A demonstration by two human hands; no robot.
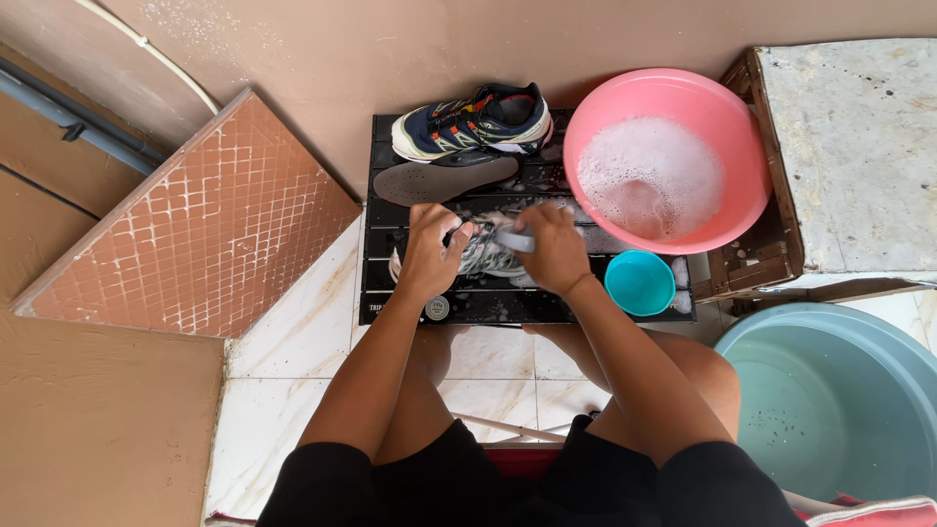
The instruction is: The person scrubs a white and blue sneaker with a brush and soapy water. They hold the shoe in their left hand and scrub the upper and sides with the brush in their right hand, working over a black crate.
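A soapy sports shoe (485, 256) lies on a low black slatted table (383, 256). My left hand (430, 251) grips the shoe's left end and holds it down. My right hand (552, 246) is closed on a small scrub brush (514, 240) pressed against the shoe's top. A second shoe (473, 122), navy with orange and white, stands at the table's far edge. A grey insole (444, 179) lies flat just in front of it.
A pink basin (727, 117) of foamy water sits at the table's right end, with a small teal cup (639, 283) in front of it. A large teal tub (830, 400) stands at lower right, a wooden crate with a stone slab (849, 146) at right, a tiled slab (210, 229) at left.
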